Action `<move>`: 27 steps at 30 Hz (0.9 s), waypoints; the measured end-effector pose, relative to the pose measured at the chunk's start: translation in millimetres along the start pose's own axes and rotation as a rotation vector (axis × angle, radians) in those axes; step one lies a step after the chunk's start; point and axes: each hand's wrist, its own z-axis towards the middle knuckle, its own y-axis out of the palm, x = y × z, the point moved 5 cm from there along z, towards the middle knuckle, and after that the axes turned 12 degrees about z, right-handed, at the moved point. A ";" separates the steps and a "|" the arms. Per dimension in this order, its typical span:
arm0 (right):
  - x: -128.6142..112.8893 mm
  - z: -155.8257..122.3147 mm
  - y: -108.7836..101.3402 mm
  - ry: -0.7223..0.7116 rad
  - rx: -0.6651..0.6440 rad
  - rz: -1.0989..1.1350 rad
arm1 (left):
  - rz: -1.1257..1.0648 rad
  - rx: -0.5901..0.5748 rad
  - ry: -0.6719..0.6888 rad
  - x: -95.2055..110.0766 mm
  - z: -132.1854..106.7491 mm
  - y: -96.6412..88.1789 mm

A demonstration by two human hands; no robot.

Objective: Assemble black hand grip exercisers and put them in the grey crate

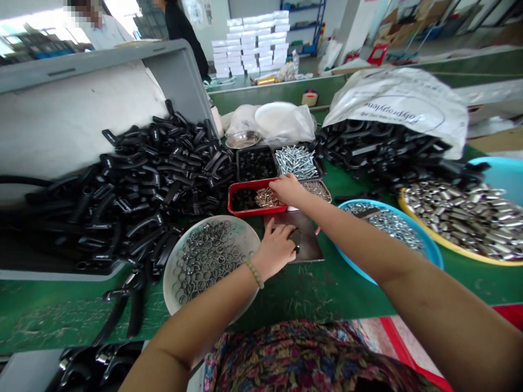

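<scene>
My right hand point(288, 189) reaches into a red tray point(235, 190) and its fingers are pinched at a heap of small coppery metal parts point(267, 197). My left hand point(277, 246) rests on a dark flat plate point(308, 239) on the green bench, fingers curled over a small black part point(297, 249). A bead bracelet sits on the left wrist. A white bowl of metal rings point(204, 256) lies just left of the left hand.
A big heap of black plastic handles point(143, 179) spills from a grey bin at left. Black trays hold dark bits point(257, 163) and silver screws point(296, 160). A blue bowl point(429, 250) and yellow bowl point(461, 247) of metal parts stand right. Another handle pile point(379, 149) lies under a white bag.
</scene>
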 end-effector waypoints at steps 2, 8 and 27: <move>0.7 -6.3 -6.0 0.014 0.046 0.058 | -0.048 0.003 -0.092 -3.5 -0.3 -1.8; 3.6 -82.4 0.1 0.045 0.130 0.607 | -0.160 0.003 -0.247 -7.0 0.8 -1.4; 0.2 -141.0 18.4 0.180 0.016 0.407 | -0.097 -0.012 -0.267 -4.5 1.2 -0.9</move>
